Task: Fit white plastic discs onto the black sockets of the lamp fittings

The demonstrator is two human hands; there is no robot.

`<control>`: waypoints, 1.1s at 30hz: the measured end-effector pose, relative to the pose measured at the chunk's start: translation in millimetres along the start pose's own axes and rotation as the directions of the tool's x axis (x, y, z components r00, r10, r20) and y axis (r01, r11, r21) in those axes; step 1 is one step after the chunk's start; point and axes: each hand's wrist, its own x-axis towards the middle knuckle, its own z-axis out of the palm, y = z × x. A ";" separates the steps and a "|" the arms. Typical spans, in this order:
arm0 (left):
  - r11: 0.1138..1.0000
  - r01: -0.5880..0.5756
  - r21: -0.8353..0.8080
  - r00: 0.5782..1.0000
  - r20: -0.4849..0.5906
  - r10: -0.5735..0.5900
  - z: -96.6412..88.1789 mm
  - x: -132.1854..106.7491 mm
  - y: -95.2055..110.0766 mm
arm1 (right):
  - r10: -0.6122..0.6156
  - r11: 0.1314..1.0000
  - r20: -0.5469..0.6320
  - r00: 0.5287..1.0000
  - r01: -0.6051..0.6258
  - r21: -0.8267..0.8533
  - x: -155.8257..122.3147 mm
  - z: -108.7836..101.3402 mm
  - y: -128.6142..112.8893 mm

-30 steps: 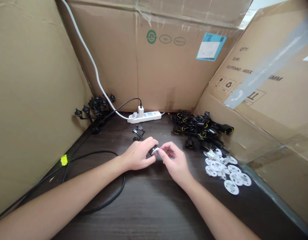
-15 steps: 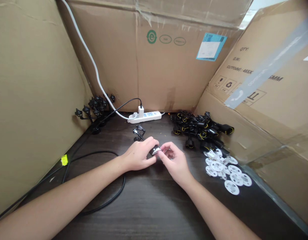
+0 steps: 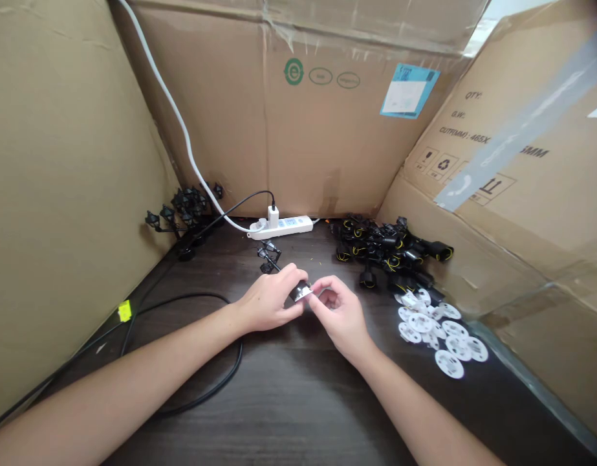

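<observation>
My left hand (image 3: 273,299) is closed round the black base of a miniature street lamp (image 3: 270,254), which lies tilted with its lantern heads pointing away from me. A white round disc (image 3: 303,294) sits at the open end of that base, facing right. The fingertips of my right hand (image 3: 337,312) pinch the disc's edge, with thumb and forefinger together. Part of the disc is hidden by the fingers, and I cannot tell whether it is fully seated in the base.
Loose white discs (image 3: 450,364) lie at the right, below a heap of black lamps with yellow wires (image 3: 392,249). More black lamps (image 3: 184,210) stand at the back left. A white power strip (image 3: 293,225) lies behind, and a black cable (image 3: 201,396) loops at the left. Cardboard walls (image 3: 220,116) surround the table.
The disc has turned slightly, so more of its white face shows at the base. The lamp has shifted a little to the left; both hands stay almost in place.
</observation>
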 end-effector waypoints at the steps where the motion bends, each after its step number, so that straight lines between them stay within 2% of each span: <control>1: 1.000 -0.002 0.002 1.000 -0.001 0.002 -0.1 0.0 -0.1 | 0.001 1.000 -0.003 1.000 -0.001 -0.005 -0.4 -0.1 1.2; 6: 1.000 -0.004 0.007 1.000 0.010 0.004 -0.4 0.7 -0.4 | 0.033 0.999 -0.003 0.999 -0.033 0.035 -2.5 0.4 2.7; 25: 0.999 0.003 -0.048 1.000 -0.015 -0.004 -1.3 1.2 2.2 | -0.093 0.992 -0.018 0.995 0.091 -0.091 -4.8 0.3 -7.1; 33: 0.998 -0.003 -0.061 1.000 -0.005 0.003 -1.1 0.4 1.7 | -0.065 0.997 -0.025 0.998 0.064 -0.051 -4.2 1.4 -2.7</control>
